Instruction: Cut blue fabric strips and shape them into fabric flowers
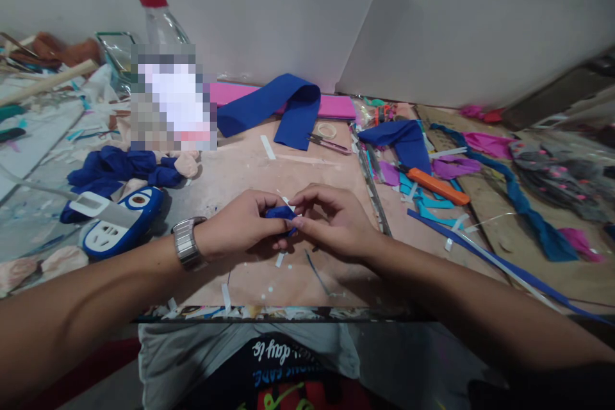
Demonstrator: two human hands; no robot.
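Observation:
A small piece of blue fabric point(280, 212) is pinched between my two hands above the middle of the table. My left hand point(245, 221), with a metal watch at the wrist, is closed on its left side. The fingers of my right hand point(331, 218) are pressed together at its right end. A bit of something white shows by the right fingertips. Behind the hands, a folded blue strip point(269, 102) lies over pink sheets point(339, 107), near tweezers point(329, 143) and a tape roll point(327, 131).
At the left are blue scrunched fabric point(113, 166), a blue-and-white power strip point(122, 221), a red-capped bottle point(168, 22) and a blurred lit screen point(175, 96). An orange cutter point(437, 185), blue strips and fabric scraps lie at the right.

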